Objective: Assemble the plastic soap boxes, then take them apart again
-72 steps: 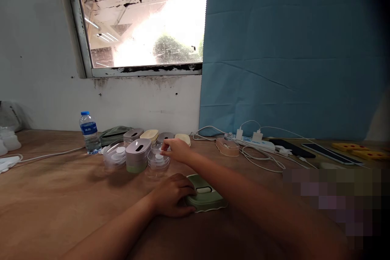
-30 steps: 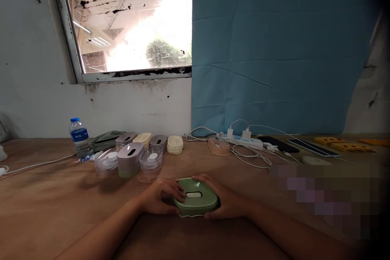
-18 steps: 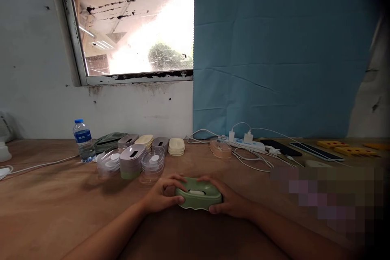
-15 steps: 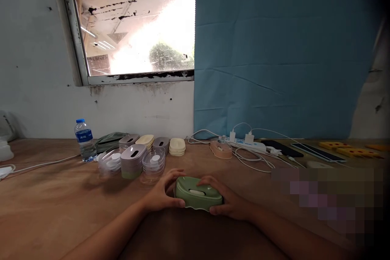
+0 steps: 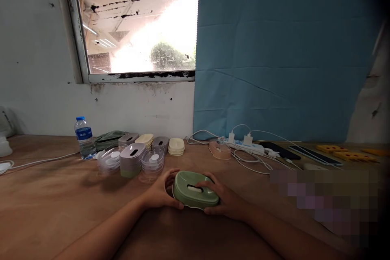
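Note:
A green oval plastic box (image 5: 191,198) with a dark slot in its lid is held low over the near part of the table. A cream edge shows along its lower rim, and something pale is visible in the slot. My left hand (image 5: 163,191) grips the box's left end, thumb at the front and fingers behind. Around the right end is my right hand (image 5: 227,198), its thumb at the lower front and a finger reaching over the lid to the slot. The fingertips behind the box are partly hidden.
On the wooden table (image 5: 61,207) stand lilac slotted boxes (image 5: 133,152), stacked clear trays (image 5: 152,159), cream lids (image 5: 176,146) and a water bottle (image 5: 84,138). A peach box (image 5: 219,150), a power strip (image 5: 248,146), loose cables and phones (image 5: 315,155) lie toward the back right.
The box has turned slightly and tipped so that more of its lid faces me. A finger of my right hand has moved to the slot. The camera view has shifted slightly.

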The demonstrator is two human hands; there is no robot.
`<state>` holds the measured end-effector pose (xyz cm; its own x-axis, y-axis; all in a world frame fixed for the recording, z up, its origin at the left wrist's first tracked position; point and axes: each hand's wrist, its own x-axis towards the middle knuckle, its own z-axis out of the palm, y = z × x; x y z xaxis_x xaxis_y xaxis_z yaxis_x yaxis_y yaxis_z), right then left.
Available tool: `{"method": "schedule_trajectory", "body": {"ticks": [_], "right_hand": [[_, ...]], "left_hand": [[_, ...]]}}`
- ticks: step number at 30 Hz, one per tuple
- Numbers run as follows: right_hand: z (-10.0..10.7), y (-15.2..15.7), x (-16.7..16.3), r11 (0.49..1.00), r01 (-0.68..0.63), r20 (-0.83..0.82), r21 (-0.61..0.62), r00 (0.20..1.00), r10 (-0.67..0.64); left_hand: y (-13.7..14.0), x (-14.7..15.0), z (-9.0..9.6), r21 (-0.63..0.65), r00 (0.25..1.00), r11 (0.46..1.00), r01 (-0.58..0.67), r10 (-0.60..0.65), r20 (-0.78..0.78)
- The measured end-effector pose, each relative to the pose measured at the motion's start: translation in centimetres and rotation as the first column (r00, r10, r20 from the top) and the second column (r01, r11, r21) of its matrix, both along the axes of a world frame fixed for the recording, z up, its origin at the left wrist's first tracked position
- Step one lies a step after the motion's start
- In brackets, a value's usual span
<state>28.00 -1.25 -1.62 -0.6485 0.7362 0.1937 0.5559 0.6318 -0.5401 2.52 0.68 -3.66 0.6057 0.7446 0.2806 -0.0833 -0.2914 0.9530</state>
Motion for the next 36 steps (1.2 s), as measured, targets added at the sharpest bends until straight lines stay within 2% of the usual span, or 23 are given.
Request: {"method": "schedule_trajectory", "body": {"ticks": [4, 7, 9, 12, 14, 16, 20, 24, 27, 30, 36], "right_hand": [[0.0, -0.2, 0.1, 0.995, 0.024, -0.001, 0.095, 1.000, -0.024], [-0.5, 0.1, 0.4, 0.992, 0.052, -0.063, 0.112, 0.997, -0.045], [-1.0, 0.8, 0.8, 0.985, 0.132, -0.175, 0.110, 0.978, -0.111], [-1.9, 2.3, 1.3, 0.939, 0.336, -0.368, 0.071, 0.884, -0.289], [-2.5, 3.4, 1.5, 0.905, 0.424, -0.424, 0.038, 0.827, -0.369], [-3.0, 4.1, 1.6, 0.893, 0.451, -0.433, 0.017, 0.808, -0.400], [-3.4, 4.6, 1.5, 0.891, 0.454, -0.428, 0.014, 0.808, -0.405], [-3.3, 4.6, 1.3, 0.896, 0.438, -0.402, 0.081, 0.837, -0.372], [-2.0, 5.6, 0.7, 0.902, 0.392, -0.353, 0.181, 0.882, -0.313], [0.4, 8.0, -1.0, 0.910, 0.316, -0.258, 0.269, 0.934, -0.248], [6.1, 15.6, -8.0, 0.918, 0.219, -0.007, 0.332, 0.973, -0.229]], "left_hand": [[-0.1, 0.0, 0.2, 0.041, 1.000, 0.999, -0.003, 0.004, -0.024], [-0.5, 0.0, 0.6, 0.109, 0.990, 0.992, -0.061, 0.074, -0.117], [-0.9, 0.0, 0.9, 0.213, 0.956, 0.968, -0.130, 0.179, -0.230], [-1.4, 0.0, 1.4, 0.384, 0.864, 0.906, -0.179, 0.332, -0.379], [-1.6, 0.0, 1.5, 0.446, 0.821, 0.880, -0.162, 0.371, -0.435], [-1.6, -0.1, 1.5, 0.470, 0.800, 0.874, -0.125, 0.369, -0.473], [-1.5, -0.5, 1.4, 0.502, 0.783, 0.864, -0.045, 0.343, -0.518], [-1.6, -0.7, 1.8, 0.609, 0.770, 0.792, 0.048, 0.359, -0.527], [-1.6, -0.5, 1.9, 0.673, 0.777, 0.735, 0.082, 0.376, -0.505], [-1.6, -0.1, 1.7, 0.682, 0.783, 0.724, 0.107, 0.361, -0.506], [-1.6, 0.0, 1.4, 0.710, 0.797, 0.698, 0.088, 0.379, -0.471]]}}
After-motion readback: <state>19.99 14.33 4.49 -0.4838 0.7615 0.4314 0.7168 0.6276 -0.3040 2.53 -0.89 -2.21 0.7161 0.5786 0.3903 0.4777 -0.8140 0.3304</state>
